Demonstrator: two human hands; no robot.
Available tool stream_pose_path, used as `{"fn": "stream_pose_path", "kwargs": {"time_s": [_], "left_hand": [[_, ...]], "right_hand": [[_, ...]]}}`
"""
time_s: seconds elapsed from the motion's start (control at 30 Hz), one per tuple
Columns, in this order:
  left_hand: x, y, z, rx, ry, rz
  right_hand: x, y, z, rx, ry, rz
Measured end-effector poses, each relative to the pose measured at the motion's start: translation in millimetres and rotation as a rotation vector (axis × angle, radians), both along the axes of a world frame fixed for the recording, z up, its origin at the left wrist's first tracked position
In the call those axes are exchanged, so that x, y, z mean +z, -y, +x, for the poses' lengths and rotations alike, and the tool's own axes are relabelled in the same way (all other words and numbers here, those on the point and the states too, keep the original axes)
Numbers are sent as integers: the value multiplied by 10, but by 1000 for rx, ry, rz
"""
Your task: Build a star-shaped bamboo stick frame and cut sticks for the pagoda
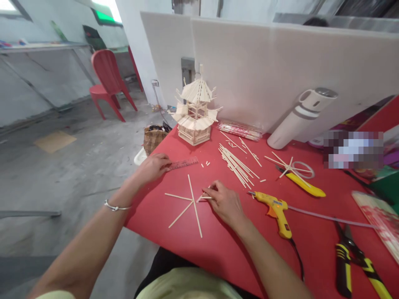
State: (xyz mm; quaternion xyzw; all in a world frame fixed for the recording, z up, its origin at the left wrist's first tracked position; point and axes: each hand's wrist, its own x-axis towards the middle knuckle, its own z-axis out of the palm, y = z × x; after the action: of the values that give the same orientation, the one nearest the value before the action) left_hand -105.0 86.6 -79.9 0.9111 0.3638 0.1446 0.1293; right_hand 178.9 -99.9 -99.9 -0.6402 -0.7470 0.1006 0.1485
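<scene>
My left hand [153,167] rests on the near end of a pink ruler [183,163] at the red table's left edge, fingers curled over it. My right hand [225,201] pinches a short wooden stick [205,197] flat on the table. The stick meets a star of long thin sticks [190,204] crossing each other on the tabletop [218,249]. A pile of loose sticks [237,165] lies just beyond my right hand.
A wooden stick pagoda model [195,114] stands at the back. A yellow glue gun [276,209], yellow knife [304,185], tape ring [304,169], cutters [352,257], a white cylinder [301,118] and a stick packet [241,129] lie right. Red chair [107,81] on the floor left.
</scene>
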Motion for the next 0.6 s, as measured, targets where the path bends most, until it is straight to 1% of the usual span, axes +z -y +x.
{"fn": "stream_pose_path", "kwargs": {"time_s": [0.1, 0.2, 0.33, 0.47, 0.53, 0.6], "left_hand": [[-58, 4, -6, -74, 9, -1], [-108, -7, -5, -104, 39, 24], [-152, -130, 71, -187, 37, 83], [-197, -265, 314, -259, 54, 139], [-229, -280, 477, -261, 67, 159], [-266, -247, 639, -258, 83, 164]], "right_hand": [[-48, 6, -43, 20, -50, 36], [-108, 4, -38, 21, -71, 79], [-158, 11, -28, 31, -88, 157], [-159, 16, -39, 32, -94, 178], [-154, 16, -43, 29, -98, 171], [-147, 14, -44, 25, -98, 157]]}}
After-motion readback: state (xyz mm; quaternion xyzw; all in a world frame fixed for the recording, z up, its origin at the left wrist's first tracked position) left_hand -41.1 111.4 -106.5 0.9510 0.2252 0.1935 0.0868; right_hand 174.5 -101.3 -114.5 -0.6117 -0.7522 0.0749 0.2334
